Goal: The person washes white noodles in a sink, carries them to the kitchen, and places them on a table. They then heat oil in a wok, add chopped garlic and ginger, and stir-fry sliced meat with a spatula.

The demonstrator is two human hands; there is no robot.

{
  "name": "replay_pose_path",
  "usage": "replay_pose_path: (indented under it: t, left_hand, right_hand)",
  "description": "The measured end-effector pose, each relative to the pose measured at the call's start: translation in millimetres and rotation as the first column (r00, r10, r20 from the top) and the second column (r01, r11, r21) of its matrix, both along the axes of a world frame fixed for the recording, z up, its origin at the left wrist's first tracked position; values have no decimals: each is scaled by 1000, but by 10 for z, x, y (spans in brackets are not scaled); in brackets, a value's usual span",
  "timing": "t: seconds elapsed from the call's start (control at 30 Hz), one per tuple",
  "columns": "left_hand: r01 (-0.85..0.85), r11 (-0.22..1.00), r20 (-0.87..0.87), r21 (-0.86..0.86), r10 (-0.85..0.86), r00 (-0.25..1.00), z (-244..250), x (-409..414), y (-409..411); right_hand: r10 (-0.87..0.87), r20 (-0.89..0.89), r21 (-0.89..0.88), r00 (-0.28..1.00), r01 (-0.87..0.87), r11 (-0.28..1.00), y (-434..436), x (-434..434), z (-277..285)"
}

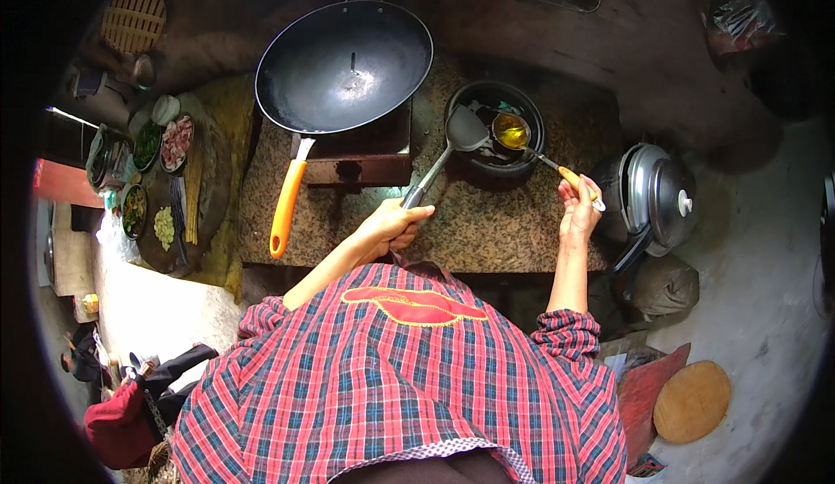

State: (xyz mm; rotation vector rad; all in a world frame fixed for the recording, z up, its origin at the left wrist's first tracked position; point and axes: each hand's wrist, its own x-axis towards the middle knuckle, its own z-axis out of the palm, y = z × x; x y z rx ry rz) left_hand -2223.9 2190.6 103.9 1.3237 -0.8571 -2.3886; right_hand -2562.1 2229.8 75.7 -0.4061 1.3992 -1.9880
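Note:
My left hand [389,224] grips the dark handle of a metal wok spatula [467,128], whose blade hangs over the left rim of a black round pot [536,151]. In my right hand [577,210] is a ladle [511,132] with an orange-yellow handle. Yellow oil-like liquid sits in the ladle's bowl, above the pot. What lies deeper in the pot is partly hidden by both tools. To the left, a black wok [346,66] with an orange handle [287,207] rests on a dark stove block [357,164]; only a shiny patch shows inside it.
On the left, a round board [212,223] bears a knife [178,210], chopped pale pieces [164,227], and bowls of raw meat [177,141] and greens [146,145]. A lidded pressure cooker [659,197] stands right of the speckled counter [496,236]. Someone in a red top [117,425] is at lower left.

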Motion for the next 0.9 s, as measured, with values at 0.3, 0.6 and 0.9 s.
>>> replay_pose_path:
  t: [0.3,0.6,0.9]
  left_hand:
    - [-7,1000,0,30,7,1000,-27,18,-37]
    - [-8,995,-20,104,10,1000,-103,-16,-60]
    - [3,993,-14,114,-1,1000,-125,-30,-82]
  right_hand:
    - [28,-50,-6,998,-29,1000,41,-55,303]
    - [67,-157,-8,985,-69,998,39,-97,403]
    - [54,42,-47,998,-52,998,48,-191,274]
